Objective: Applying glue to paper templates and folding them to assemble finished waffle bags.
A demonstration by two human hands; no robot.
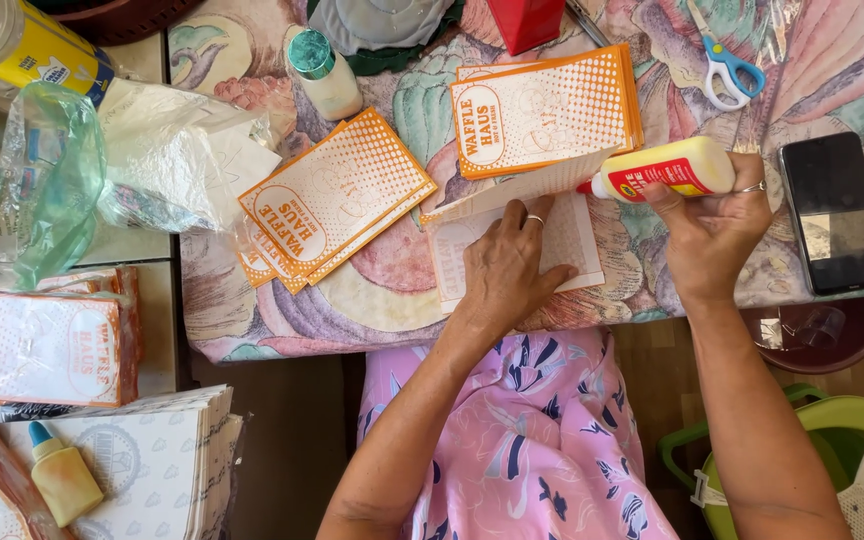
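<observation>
My left hand (508, 270) lies flat on a white paper bag (577, 240) with faint orange print, pinning it to the patterned tablecloth (392, 290). Its top flap is folded up toward the far side. My right hand (717, 228) grips a yellow glue bottle (667, 168) held sideways, its red nozzle pointing left at the raised flap's edge. A stack of orange-and-white printed bags (544, 110) lies just beyond the flap. A second fanned stack of the same bags (330, 198) sits to the left.
A black phone (834, 212) lies right of my right hand, blue-handled scissors (727, 68) beyond it. A teal-capped bottle (322, 72) stands at the back. At left are clear plastic wrap (102, 170), more bag stacks (47, 345) and another glue bottle (62, 478). A green basket (832, 450) sits lower right.
</observation>
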